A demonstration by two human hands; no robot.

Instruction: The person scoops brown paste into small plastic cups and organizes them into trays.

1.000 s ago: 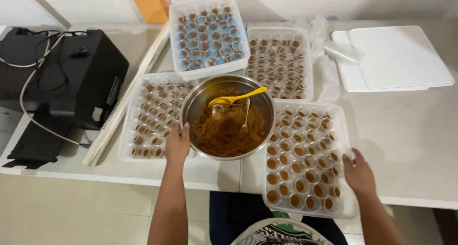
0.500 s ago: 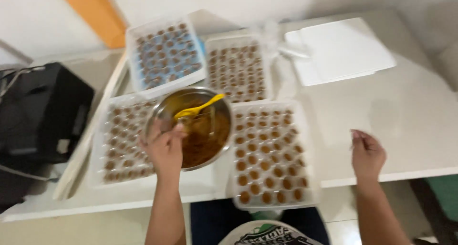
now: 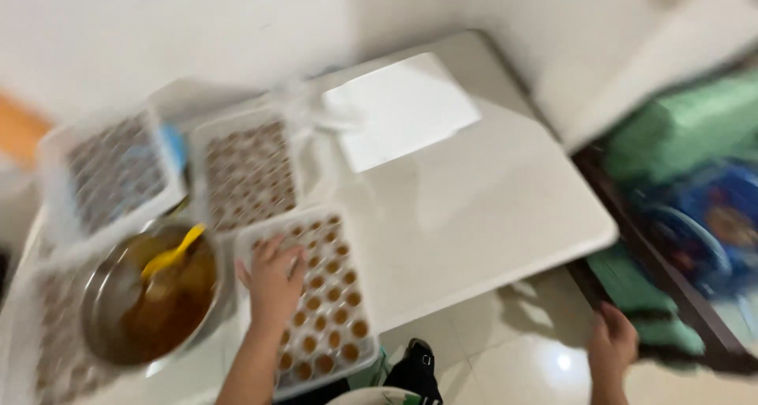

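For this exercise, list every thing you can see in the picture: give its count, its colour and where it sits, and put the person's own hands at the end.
table: one, white, centre, set against the wall
trays of small brown-filled cups: four, clear; one near edge, under the left hand, others further left
metal bowl: one, silver, holds brown filling, lower left
spoon: one, yellow, lying in the bowl
flat board: one, white, far side of table
green and blue items: blurred, at right, count unclear
left hand: resting open on the near tray
right hand: off the table, lower right, by a dark edge; grip unclear
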